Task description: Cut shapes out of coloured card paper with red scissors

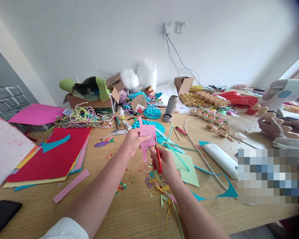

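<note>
Above the middle of the table my left hand (pixel 134 142) grips a piece of pink paper (pixel 147 135), its thumb lying across the front. A narrow strip of the paper sticks up at the top and another part hangs below. My right hand (pixel 165 162) is closed round the red handles of a pair of scissors (pixel 159 160). The scissor blades point upward at the paper's right edge; whether they are fully closed I cannot tell. Under my hands lie small paper scraps (pixel 160 186) in several colours. A light green sheet (pixel 186 169) rests right of my right hand.
Coloured sheets (pixel 47 152) are stacked at left, near a pink strip (pixel 71 186) and a phone (pixel 5 214). A metal flask (pixel 171 105) stands behind my hands. A white cable (pixel 201 152) curves past a white oblong device (pixel 220 160). At right, another person's hand (pixel 271 124) holds cardboard.
</note>
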A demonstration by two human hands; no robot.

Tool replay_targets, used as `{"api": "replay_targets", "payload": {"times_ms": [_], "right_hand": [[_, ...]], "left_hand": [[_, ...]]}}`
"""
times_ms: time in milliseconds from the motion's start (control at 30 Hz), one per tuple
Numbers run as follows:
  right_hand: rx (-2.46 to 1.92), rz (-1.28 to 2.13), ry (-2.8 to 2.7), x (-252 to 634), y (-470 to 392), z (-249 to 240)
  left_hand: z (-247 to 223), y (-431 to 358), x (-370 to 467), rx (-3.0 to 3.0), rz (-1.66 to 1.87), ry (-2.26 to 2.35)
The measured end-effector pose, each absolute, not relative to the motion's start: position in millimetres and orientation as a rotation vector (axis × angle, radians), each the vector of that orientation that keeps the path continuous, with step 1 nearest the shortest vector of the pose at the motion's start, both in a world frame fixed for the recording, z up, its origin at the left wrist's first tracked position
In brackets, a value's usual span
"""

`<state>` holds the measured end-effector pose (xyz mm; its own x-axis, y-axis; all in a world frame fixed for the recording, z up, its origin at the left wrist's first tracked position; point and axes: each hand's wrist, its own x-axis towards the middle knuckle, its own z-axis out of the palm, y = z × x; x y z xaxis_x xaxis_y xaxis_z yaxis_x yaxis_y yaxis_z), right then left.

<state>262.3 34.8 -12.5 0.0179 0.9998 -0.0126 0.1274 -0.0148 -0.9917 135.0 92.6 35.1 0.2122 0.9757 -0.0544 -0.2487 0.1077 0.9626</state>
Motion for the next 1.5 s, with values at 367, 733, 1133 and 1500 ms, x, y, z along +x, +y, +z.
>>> {"api": "replay_targets", "payload": {"times_ms": [367, 733, 1133, 1500], "right_hand": [[-1.303, 1.174, -1.252, 260.3, 33.2, -9.7], [-1.282, 1.170, -1.253, 263.0, 35.3, -14.8], [-1.294, 1.198, -1.185, 260.2, 36.0, -12.5], [-1.282, 1.190, -1.211, 261.1, 35.7, -14.4]], "left_hand": [[33.1, 93.0, 135.4, 1.082, 1.089, 0.920], [34.4, 91.0, 138.1, 1.090, 1.070, 0.907], [33.6, 91.2, 138.1, 1.098, 1.063, 0.904], [31.4, 94.2, 135.7, 1.094, 1.061, 0.963]]}}
